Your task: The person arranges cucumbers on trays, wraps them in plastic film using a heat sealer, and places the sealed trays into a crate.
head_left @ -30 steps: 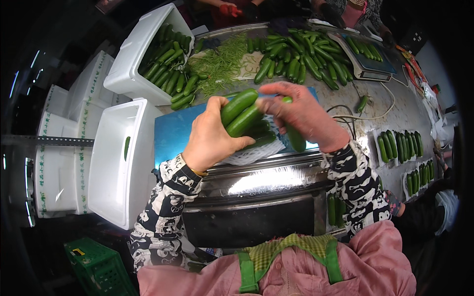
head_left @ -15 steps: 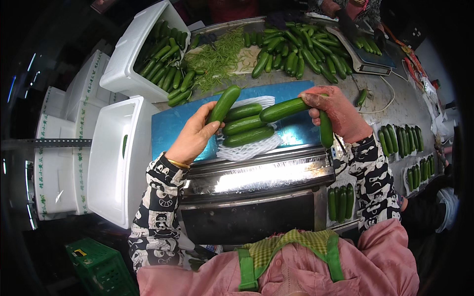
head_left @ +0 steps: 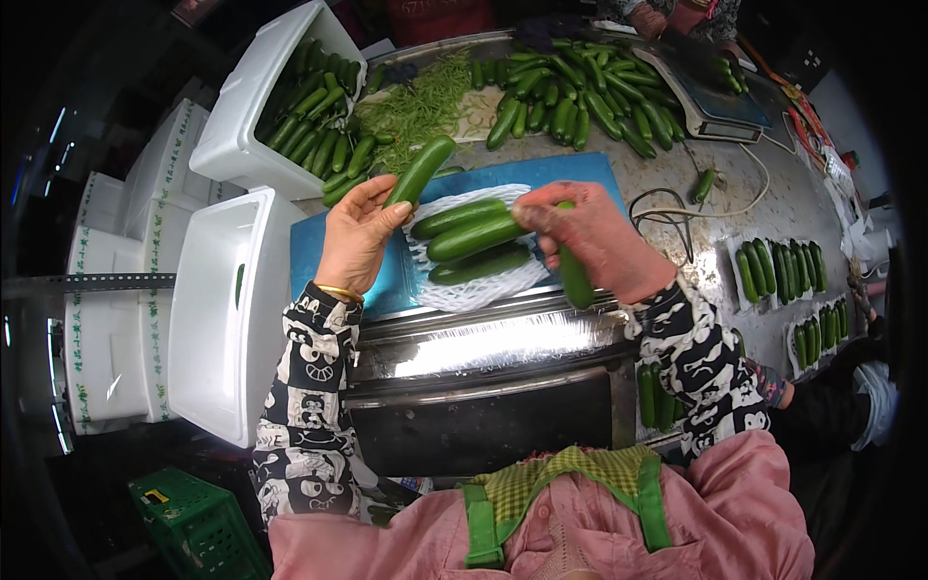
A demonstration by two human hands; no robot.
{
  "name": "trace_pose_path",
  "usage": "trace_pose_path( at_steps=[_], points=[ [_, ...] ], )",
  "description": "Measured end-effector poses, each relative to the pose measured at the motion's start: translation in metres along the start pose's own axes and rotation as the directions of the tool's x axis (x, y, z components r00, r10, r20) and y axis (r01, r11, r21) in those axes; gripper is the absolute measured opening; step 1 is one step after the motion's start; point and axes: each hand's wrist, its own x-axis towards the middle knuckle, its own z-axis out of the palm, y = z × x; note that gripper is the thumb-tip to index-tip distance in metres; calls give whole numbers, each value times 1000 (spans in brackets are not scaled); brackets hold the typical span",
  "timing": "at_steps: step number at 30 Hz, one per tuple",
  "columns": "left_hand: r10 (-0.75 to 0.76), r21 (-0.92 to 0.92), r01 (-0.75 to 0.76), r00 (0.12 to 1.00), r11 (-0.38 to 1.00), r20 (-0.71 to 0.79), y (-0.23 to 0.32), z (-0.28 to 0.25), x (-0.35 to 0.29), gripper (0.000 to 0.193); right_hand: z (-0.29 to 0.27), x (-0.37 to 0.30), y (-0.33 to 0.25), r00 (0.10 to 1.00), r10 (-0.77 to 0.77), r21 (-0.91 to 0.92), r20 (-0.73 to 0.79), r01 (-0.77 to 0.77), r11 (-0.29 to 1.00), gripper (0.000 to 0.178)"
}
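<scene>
My left hand (head_left: 360, 232), closed, grips a cucumber (head_left: 421, 170) that tilts up and away to the right. On a white foam net (head_left: 498, 290) lie cucumbers side by side, among them a far one (head_left: 458, 218) and a near one (head_left: 478, 264). My right hand (head_left: 597, 237) is closed too. Its thumb and fingers pinch the right end of a cucumber (head_left: 474, 238) resting over the middle of the net, while a second cucumber (head_left: 575, 278) hangs down from its palm. Whether another cucumber lies beneath the pinched one is hidden.
The net sits on a blue board (head_left: 580, 172) behind a metal wrapping machine (head_left: 493, 348). Loose cucumbers (head_left: 570, 97) are heaped behind, beside a scale (head_left: 710, 121). Foam boxes (head_left: 224, 329) stand left; packed cucumbers (head_left: 781, 269) lie right. Another person's hands (head_left: 667, 19) show at the back.
My right hand has moved left and brought its pinched cucumber down over those on the net. My left hand has shifted slightly left and up, keeping its cucumber.
</scene>
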Motion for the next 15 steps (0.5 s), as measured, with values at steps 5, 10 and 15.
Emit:
trace_pose_path(
  at_steps=[5,10,15],
  points=[
    [9,-4,-9,1000,1000,26,1,1,2,44,15,11,13,999,22,-297,-35,-31,954,35],
    [24,23,-24,1000,999,-6,-4,1,-3,48,11,7,23,968,-250,-720,22,188,668,38],
    [15,59,-12,999,998,-40,-3,-3,-12,50,11,7,22,943,-314,-839,113,260,478,39]
  ],
)
